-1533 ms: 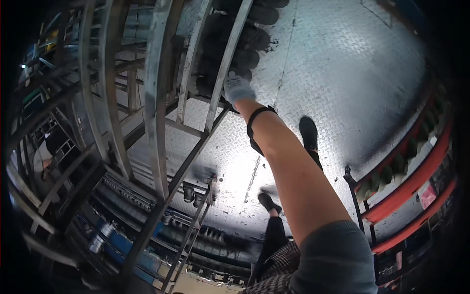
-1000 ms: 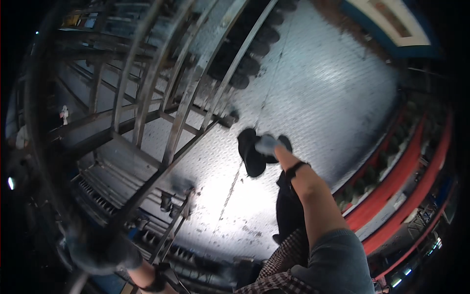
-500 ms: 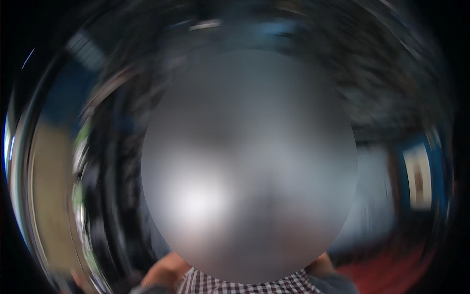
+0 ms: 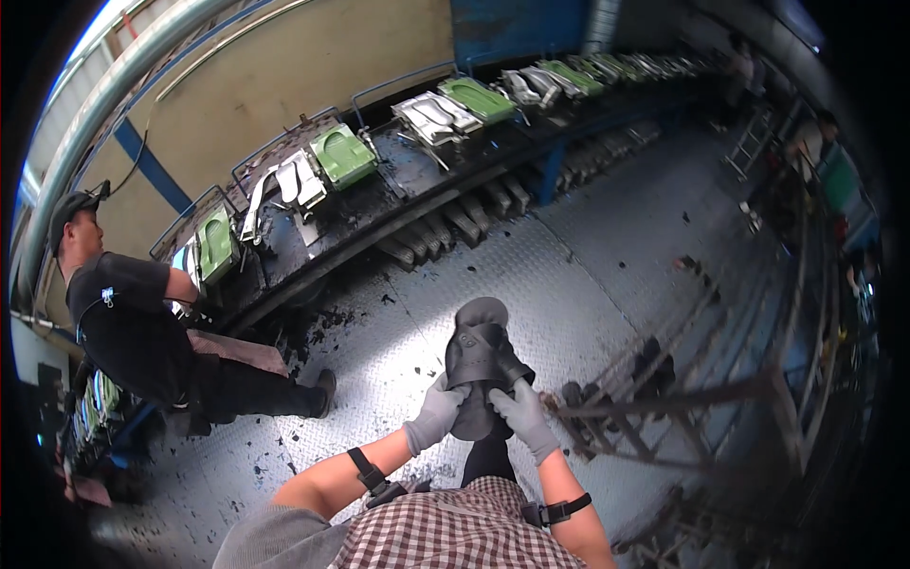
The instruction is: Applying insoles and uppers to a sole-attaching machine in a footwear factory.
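Observation:
A black sandal (image 4: 482, 343) with a broad strap is in front of my body, its rounded end pointing away from me. My left hand (image 4: 436, 413), in a grey glove, is closed on its near left side, with the thumb on top. From the other side my right hand (image 4: 526, 419), also gloved in grey, grips the near right part with its thumb pressed in by the strap. The undersides of the sandal and most fingers are hidden. Black bands with small buckles circle both forearms, and a checked apron (image 4: 455, 531) covers my front.
A long dark workbench (image 4: 332, 251) runs along the left wall, bearing open green moulds (image 4: 341, 155) and silver moulds (image 4: 436, 116). A co-worker (image 4: 133, 313) stands at its near end. Metal rack rails (image 4: 701, 417) stand close on my right. Black scraps dot the metal floor (image 4: 559, 313).
The earlier frame is smeared, with a blurred disc over its middle hiding the hands. The view has swung; the bench, co-worker and both gloved hands on the sandal now show clearly.

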